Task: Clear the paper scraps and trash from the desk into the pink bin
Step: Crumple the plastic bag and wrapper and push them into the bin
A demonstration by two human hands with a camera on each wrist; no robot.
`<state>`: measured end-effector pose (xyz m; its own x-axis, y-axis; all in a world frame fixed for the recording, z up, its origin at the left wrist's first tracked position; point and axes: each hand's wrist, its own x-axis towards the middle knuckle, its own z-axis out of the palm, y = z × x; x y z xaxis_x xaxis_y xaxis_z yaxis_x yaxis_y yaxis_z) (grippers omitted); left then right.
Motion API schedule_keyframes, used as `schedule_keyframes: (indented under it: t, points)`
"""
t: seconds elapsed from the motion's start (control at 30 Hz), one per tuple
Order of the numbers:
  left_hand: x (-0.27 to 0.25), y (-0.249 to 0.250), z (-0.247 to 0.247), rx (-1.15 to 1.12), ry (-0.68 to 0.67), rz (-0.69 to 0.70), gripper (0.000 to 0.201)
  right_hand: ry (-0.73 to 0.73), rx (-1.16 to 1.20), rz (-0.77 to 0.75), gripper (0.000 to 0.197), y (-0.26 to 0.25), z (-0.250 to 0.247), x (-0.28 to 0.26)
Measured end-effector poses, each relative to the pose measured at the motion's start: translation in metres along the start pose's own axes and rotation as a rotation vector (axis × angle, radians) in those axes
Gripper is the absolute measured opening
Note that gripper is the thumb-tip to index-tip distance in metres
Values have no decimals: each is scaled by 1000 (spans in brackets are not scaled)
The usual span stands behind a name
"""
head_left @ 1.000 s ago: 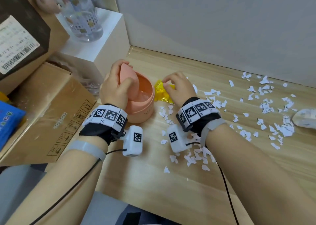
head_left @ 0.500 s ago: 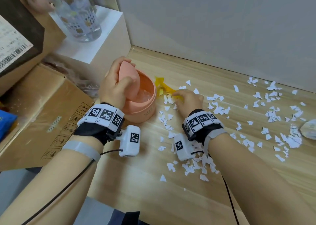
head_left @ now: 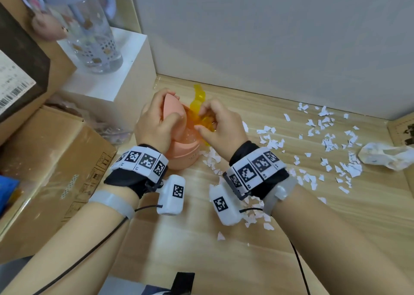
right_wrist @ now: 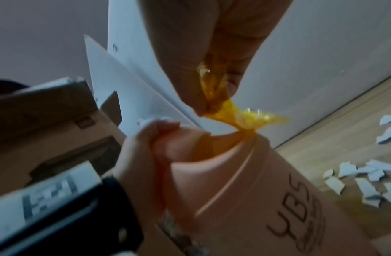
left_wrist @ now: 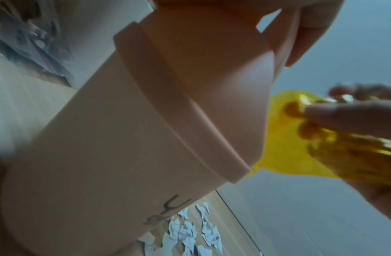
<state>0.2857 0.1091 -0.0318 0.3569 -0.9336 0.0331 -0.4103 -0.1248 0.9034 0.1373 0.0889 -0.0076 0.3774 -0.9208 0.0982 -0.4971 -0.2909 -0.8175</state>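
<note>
Both forearms are bare. The left hand (head_left: 154,124) and the right hand (head_left: 221,124) each have a black fabric wrap (head_left: 127,179) behind them at the wrist. Over each wrap runs a white band (head_left: 141,160) of square panels printed with black-and-white coded squares and tiny labels. A white, rounded camera box (head_left: 171,195) hangs on the inner side of each wrist, each bearing one coded square. Further up each forearm sits a plain grey strap (head_left: 112,204). A thin black cable (head_left: 74,263) trails from each box back along the arm.

Pink bin (head_left: 183,158) interior hidden behind both hands
</note>
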Motion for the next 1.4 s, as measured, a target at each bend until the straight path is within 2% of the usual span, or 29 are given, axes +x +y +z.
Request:
schedule_keyframes:
  t: [0.1,0.23,0.33,0.37,0.43,0.5,0.57,0.63,0.73,0.8,0.9,0.97,1.03,1.13,1.27,1.4]
  points:
    - [0,1,-2,26,-1,9,57,-169,-147,52,14,-3,22,-4]
    - [2,-2,-1,46,13,35,60,-371,-505,-33,30,2,22,-3]
    - [3,-4,0,53,7,39,57,-517,-442,-74,27,8,18,3]
    - [4,-4,0,57,6,40,56,-500,-381,-96,26,11,16,5]
    - [4,-5,-1,65,6,44,57,-328,-245,-94,26,12,9,8]
    - [4,-4,-1,67,4,46,58,-91,-61,-33,23,12,3,11]
    - [5,-3,-1,68,-2,45,58,43,120,69,34,9,3,14]
    - [5,-3,-1,69,-7,44,58,65,224,182,43,5,9,19]
    - [5,-3,-1,61,-12,39,59,93,191,273,38,6,19,25]
    - [5,-3,-1,60,-17,35,60,130,34,236,25,10,24,25]
    - [4,-2,-2,55,-22,30,58,68,-106,117,12,15,27,19]
    - [4,-2,-3,59,-23,27,60,-13,-154,11,21,19,28,11]
    - [5,-3,-2,72,-24,29,59,-29,-134,-29,36,23,25,4]
    - [7,-4,-2,89,-25,38,56,45,-56,12,40,23,21,3]
    - [7,-3,-1,80,-23,44,57,148,-96,108,24,15,22,17]
    - [8,-4,0,59,-25,43,58,242,-189,30,13,18,30,21]
